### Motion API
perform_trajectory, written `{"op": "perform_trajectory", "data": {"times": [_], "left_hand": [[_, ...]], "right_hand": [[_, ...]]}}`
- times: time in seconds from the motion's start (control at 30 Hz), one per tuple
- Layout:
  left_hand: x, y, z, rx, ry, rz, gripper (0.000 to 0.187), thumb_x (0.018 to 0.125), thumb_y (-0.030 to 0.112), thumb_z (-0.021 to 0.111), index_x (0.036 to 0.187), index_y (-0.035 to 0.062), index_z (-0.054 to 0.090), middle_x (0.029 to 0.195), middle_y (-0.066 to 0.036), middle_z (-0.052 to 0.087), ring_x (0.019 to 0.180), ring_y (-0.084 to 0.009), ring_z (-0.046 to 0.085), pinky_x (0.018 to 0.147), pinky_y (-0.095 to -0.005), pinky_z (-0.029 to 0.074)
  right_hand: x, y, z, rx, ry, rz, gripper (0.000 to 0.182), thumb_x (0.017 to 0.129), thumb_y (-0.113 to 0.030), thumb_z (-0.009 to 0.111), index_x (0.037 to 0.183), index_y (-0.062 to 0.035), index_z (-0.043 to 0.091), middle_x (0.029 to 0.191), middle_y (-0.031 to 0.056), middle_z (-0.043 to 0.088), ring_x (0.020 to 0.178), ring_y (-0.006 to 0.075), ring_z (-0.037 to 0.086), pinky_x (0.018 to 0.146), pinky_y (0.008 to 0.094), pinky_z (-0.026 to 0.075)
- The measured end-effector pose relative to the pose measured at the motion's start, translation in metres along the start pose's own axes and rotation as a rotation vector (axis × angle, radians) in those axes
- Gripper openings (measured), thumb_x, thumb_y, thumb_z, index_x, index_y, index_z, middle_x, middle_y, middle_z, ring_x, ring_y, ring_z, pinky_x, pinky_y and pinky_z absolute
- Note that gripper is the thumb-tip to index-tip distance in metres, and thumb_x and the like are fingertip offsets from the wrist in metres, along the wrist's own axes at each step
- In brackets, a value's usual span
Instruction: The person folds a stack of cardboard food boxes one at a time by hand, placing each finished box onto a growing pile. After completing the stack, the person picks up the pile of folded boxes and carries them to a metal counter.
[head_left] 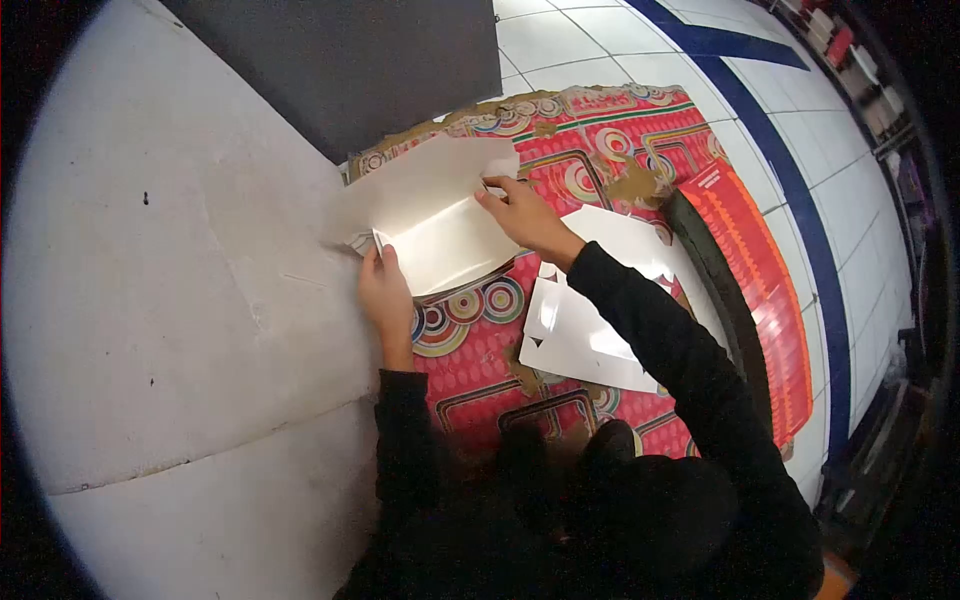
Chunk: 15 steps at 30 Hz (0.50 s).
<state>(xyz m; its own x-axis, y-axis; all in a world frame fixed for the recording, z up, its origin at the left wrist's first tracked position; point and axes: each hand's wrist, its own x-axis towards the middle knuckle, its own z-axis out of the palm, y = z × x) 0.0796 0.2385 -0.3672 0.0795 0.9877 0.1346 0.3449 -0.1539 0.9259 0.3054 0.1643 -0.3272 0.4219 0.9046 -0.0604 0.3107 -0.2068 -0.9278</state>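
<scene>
A white surface is spreading left of the left hand (386,290), whose fingers are clamping the near left corner of a white box (455,240). The box is lying partly folded between both hands' fingers, its tall back flap rising beyond them. The right hand (527,216) is pinching the box's right corner, fingers together. Right of those fingers, flat white cardboard (590,325) is resting on a red patterned mat (465,350); farther right, a red sheet (765,300) is curving.
</scene>
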Motion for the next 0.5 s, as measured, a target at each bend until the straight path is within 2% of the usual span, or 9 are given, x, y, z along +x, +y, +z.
{"op": "perform_trajectory", "data": {"times": [0.1, 0.23, 0.3, 0.43, 0.5], "left_hand": [[0.004, -0.009, -0.002, 0.110, -0.009, 0.039, 0.038, 0.098, 0.027, 0.057, 0.116, -0.0052, 0.065, 0.108, -0.018, 0.069, 0.097, -0.0267, 0.065, 0.087, -0.0371, 0.048], [0.005, -0.022, -0.001, 0.153, 0.030, 0.070, 0.038, 0.098, 0.027, 0.057, 0.114, -0.0065, 0.065, 0.108, -0.019, 0.068, 0.098, -0.0250, 0.064, 0.087, -0.0368, 0.048], [0.004, -0.019, 0.002, -0.084, 0.033, 0.022, 0.038, 0.097, 0.026, 0.059, 0.114, -0.0078, 0.064, 0.105, -0.018, 0.069, 0.093, -0.0242, 0.064, 0.085, -0.0363, 0.048], [-0.003, 0.002, 0.000, 0.065, 0.019, 0.048, 0.038, 0.097, 0.025, 0.060, 0.116, -0.0078, 0.064, 0.100, -0.015, 0.070, 0.087, -0.0207, 0.064, 0.081, -0.0329, 0.049], [-0.003, 0.004, 0.001, -0.152, 0.022, 0.001, 0.038, 0.098, 0.025, 0.060, 0.117, -0.0077, 0.064, 0.095, -0.012, 0.070, 0.083, -0.0171, 0.063, 0.077, -0.0290, 0.049]], "right_hand": [[-0.002, -0.002, -0.004, 0.175, -0.047, 0.026, 0.055, 0.097, -0.041, 0.055, 0.130, 0.0023, 0.056, 0.119, 0.0260, 0.064, 0.110, 0.0361, 0.064, 0.096, 0.0396, 0.048], [0.003, 0.010, -0.001, 0.151, -0.039, 0.042, 0.053, 0.096, -0.041, 0.056, 0.127, 0.0020, 0.058, 0.114, 0.0263, 0.066, 0.106, 0.0374, 0.065, 0.094, 0.0408, 0.049], [-0.001, -0.004, -0.003, -0.144, 0.064, -0.071, 0.047, 0.095, -0.037, 0.056, 0.118, 0.0040, 0.062, 0.105, 0.0278, 0.067, 0.098, 0.0419, 0.066, 0.089, 0.0453, 0.051], [0.016, 0.010, 0.001, -0.372, 0.009, -0.078, 0.044, 0.095, -0.035, 0.055, 0.119, 0.0015, 0.063, 0.109, 0.0245, 0.068, 0.099, 0.0398, 0.067, 0.087, 0.0451, 0.051], [0.020, 0.010, 0.003, -0.211, 0.073, -0.086, 0.037, 0.092, -0.026, 0.053, 0.097, 0.0073, 0.066, 0.095, 0.0312, 0.066, 0.089, 0.0478, 0.065, 0.082, 0.0530, 0.051]]}}
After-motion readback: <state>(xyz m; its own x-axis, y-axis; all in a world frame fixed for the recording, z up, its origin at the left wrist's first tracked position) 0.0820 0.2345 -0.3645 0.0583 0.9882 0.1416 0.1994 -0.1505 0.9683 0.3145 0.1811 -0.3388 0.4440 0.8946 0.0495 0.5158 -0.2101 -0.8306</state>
